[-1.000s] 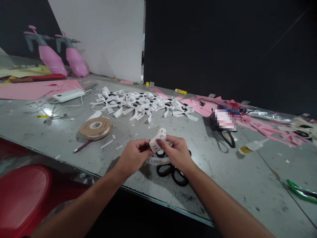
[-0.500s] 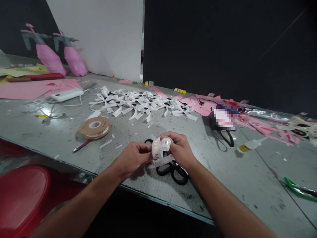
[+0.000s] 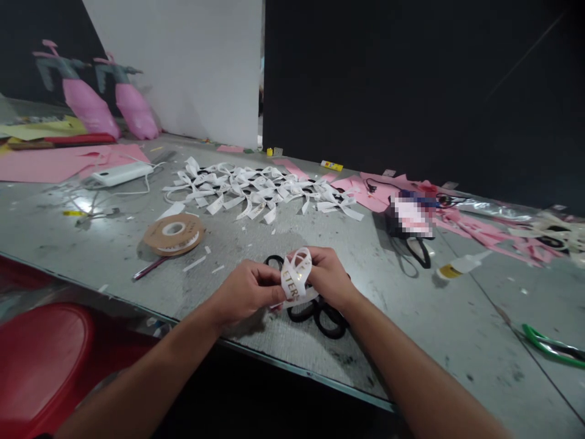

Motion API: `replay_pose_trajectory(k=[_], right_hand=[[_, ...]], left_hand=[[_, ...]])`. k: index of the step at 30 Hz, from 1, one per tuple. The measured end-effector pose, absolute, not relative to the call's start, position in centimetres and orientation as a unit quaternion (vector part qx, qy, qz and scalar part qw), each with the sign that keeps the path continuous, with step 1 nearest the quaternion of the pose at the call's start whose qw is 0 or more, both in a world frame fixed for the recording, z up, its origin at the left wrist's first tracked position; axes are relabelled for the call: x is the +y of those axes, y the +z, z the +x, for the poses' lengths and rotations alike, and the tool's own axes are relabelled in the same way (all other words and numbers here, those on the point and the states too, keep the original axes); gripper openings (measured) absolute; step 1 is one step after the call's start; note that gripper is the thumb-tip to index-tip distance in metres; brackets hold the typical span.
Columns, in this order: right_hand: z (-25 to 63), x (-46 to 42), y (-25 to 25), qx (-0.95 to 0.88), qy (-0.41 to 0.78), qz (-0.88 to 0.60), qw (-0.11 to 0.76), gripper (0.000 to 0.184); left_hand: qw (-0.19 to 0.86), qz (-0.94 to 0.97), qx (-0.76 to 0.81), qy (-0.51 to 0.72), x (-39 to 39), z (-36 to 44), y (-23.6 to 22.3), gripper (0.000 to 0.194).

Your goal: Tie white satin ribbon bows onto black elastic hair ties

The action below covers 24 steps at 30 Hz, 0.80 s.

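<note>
A white ribbon with gold lettering [image 3: 296,277] is looped between my two hands, close above the table. My left hand [image 3: 250,289] pinches its left side between thumb and fingers. On the other side my right hand [image 3: 326,274] grips the ribbon, with its fingertips partly hidden behind the loop. Several black elastic hair ties [image 3: 331,321] lie under and around my hands; whether one is caught in the ribbon I cannot tell. Further back spreads a group of white ribbon bows [image 3: 256,189] on black bands. A brown ribbon spool [image 3: 158,236] lies to the left.
On the left are a dark pen [image 3: 150,268], a white power bank [image 3: 121,175] with cables, and two pink spray bottles [image 3: 89,107]. To the right lie a glue bottle [image 3: 461,266], green-handled cutters [image 3: 548,346] and pink scraps [image 3: 479,231]. A red stool [image 3: 41,366] stands below the table edge.
The ribbon has been turned and drawn into a narrower, upright crossed loop. My right hand has shifted slightly and its fingers have moved behind the loop. My left hand still pinches the ribbon.
</note>
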State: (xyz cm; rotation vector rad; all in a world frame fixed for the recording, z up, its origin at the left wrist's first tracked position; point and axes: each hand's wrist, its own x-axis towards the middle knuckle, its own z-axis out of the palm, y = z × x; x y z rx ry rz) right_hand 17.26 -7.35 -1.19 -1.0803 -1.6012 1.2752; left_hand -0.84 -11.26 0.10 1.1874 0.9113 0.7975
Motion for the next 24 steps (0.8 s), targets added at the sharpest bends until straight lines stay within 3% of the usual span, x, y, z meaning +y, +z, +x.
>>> replay_pose_trajectory(k=[5, 12, 24], right_hand=[[17.5, -7.4, -0.8, -0.666, 0.471, -0.430, 0.387, 0.026], [17.3, -7.6, -0.7, -0.744, 0.344, -0.405, 0.405, 0.020], [16.9, -8.5, -0.3, -0.803, 0.171, -0.346, 0.454, 0.010]], left_hand=[[0.629, 0.432, 0.438, 0.475, -10.9, -1.0, -0.9, 0.022], [0.587, 0.375, 0.481, 0.532, -10.5, -0.8, -1.2, 0.021], [0.518, 0.432, 0.555, 0.487, -10.8, -0.6, -0.4, 0.013]])
